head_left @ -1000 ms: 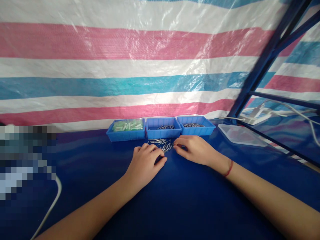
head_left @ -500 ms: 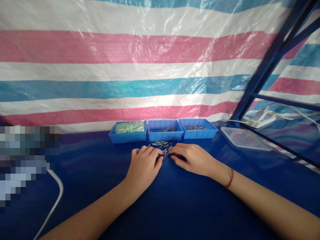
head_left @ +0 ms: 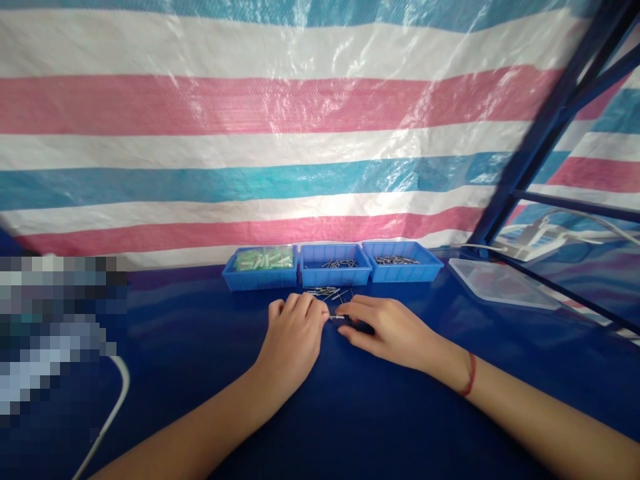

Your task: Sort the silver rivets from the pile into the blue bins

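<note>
My left hand [head_left: 295, 330] and my right hand [head_left: 387, 328] rest on the dark blue table, fingertips almost meeting. Between them they pinch a small metal pin [head_left: 339, 317]. Just beyond the fingers lies a loose pile of small metal pins [head_left: 327, 292]. Behind it stand three blue trays in a row: the left tray [head_left: 260, 277] holds pale green parts, the middle tray [head_left: 334, 273] and the right tray [head_left: 404, 269] hold metal pins. A red string circles my right wrist.
A striped pink, white and blue tarp hangs behind the trays. A clear plastic lid [head_left: 503, 285] lies at the right. A dark blue metal frame [head_left: 540, 133] rises at the right, with white cables behind it. A white cable [head_left: 107, 413] curves at the left beside a blurred patch.
Both hands have drawn a little closer together and towards me, away from the pile. The view has tilted slightly, so everything sits lower in the picture.
</note>
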Demonstrator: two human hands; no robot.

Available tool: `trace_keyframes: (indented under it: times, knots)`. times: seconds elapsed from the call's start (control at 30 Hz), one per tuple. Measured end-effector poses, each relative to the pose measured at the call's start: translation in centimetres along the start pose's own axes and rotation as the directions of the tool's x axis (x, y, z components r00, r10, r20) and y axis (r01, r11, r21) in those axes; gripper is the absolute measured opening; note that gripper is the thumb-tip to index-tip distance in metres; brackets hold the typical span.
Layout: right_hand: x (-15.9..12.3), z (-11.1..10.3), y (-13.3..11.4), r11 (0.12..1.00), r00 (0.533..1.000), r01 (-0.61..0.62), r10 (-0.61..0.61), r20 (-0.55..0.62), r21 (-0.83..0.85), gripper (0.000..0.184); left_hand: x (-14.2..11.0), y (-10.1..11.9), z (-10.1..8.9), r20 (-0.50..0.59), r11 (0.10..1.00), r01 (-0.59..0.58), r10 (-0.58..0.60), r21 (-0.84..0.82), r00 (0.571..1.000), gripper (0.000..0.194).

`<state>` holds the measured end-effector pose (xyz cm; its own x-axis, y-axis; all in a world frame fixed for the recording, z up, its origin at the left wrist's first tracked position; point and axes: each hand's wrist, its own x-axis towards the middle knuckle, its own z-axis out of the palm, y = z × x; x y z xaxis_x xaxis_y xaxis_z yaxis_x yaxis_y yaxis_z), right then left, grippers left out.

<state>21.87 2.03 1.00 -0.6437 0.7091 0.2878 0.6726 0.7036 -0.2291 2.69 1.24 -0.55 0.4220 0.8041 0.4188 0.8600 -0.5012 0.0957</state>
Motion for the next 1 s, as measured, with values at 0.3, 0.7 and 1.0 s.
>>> trace_keyframes:
  times: [0.3,0.7,1.0]
  knots:
    - [0.14,0.54,-0.27,0.970,0.989,-0.037,0.070,-0.130,0.238,0.021,0.19,-0.66,0.15,-0.103,0.811,-0.025,-0.044,-0.585,0.994,0.012]
    - [0.10,0.51,-0.85,0.916,0.990,-0.012,0.068,-0.126,0.401,0.021,0.23,-0.75,-0.18,-0.094,0.769,-0.014,-0.061,-0.639,0.994,0.007]
    - [0.41,0.77,-0.81,0.896,0.978,-0.050,0.135,-0.162,0.441,0.017,0.16,-0.65,-0.66,-0.105,0.761,-0.024,-0.058,-0.649,0.993,0.007]
